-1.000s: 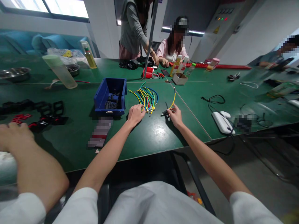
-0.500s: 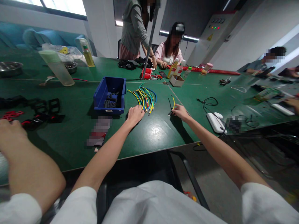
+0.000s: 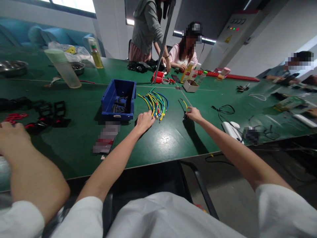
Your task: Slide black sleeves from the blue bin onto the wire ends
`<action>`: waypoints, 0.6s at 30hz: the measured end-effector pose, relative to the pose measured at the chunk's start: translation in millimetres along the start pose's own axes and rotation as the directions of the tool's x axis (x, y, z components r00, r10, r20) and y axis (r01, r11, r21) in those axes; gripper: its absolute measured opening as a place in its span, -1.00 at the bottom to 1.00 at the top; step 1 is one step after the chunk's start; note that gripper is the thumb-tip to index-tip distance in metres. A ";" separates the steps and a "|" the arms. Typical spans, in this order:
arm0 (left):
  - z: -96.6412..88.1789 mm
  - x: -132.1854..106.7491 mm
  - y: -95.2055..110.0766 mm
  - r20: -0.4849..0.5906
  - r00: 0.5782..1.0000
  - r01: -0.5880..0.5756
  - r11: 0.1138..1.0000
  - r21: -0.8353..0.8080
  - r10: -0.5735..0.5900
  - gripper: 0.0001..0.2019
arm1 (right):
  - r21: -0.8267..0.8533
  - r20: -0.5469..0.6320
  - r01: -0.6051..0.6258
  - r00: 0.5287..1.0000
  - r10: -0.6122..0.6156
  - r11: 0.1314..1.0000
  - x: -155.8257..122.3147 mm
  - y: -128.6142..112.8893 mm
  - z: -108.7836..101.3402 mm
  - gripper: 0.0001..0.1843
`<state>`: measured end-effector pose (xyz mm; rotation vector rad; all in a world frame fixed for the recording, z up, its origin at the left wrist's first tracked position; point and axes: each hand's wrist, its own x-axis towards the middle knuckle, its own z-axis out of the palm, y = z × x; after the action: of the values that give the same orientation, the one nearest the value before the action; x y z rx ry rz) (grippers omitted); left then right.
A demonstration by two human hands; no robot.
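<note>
A bundle of short wires (image 3: pixel 158 100), yellow, green and blue with metal ends, lies fanned out on the green table. At its near left edge is my left hand (image 3: pixel 145 121), fingers bent and closed over the wire ends; the fingertips are partly hidden. My right hand (image 3: pixel 194 114) is further right, thumb and fingers pinched on the near end of a yellow wire (image 3: pixel 185 103). Beside that wire a thin black wire (image 3: pixel 182 104) slants up from a small dark piece at the fingertips. Left of the bundle stands a blue bin (image 3: pixel 106 105) with dark grey pieces inside.
A co-worker's hand (image 3: pixel 15 137) is near black and red parts (image 3: pixel 55 117) at left. A phone (image 3: pixel 106 140) lies before the bin. White device (image 3: pixel 231 130) and black cable (image 3: pixel 224 108) are at right; a small carton (image 3: pixel 190 86) sits behind. Two people work across the table.
The view has shifted slightly. My right hand stays pinched at the yellow wire's near end, and my left hand remains at the bundle. Little else differs.
</note>
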<state>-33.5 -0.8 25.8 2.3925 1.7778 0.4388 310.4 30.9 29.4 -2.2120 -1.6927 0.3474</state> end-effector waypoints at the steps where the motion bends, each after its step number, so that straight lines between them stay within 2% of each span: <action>1: 0.5 0.4 -0.3 0.003 1.000 0.003 1.000 0.000 -0.003 -0.66 | -0.002 -0.009 -0.005 1.000 0.005 1.000 2.8 0.8 0.6 -0.40; 7: 3.5 2.9 -2.6 0.004 1.000 -0.008 1.000 -0.013 0.008 -0.65 | -0.036 -0.074 -0.030 0.997 0.028 0.999 17.9 3.9 3.2 -0.43; 12: 1.1 2.6 -2.5 0.028 1.000 -0.011 1.000 -0.024 0.012 -0.65 | 0.009 -0.122 -0.043 0.992 0.044 0.999 25.0 2.0 3.7 -0.46; 18: -2.8 1.5 -0.1 0.051 0.999 0.012 1.000 -0.028 -0.010 -0.64 | -0.020 -0.132 -0.030 0.991 0.027 0.999 37.9 -0.7 1.2 -0.46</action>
<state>-34.0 0.4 28.6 2.3524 1.7510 0.3953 319.2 67.7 28.8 -2.2243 -1.6040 0.1856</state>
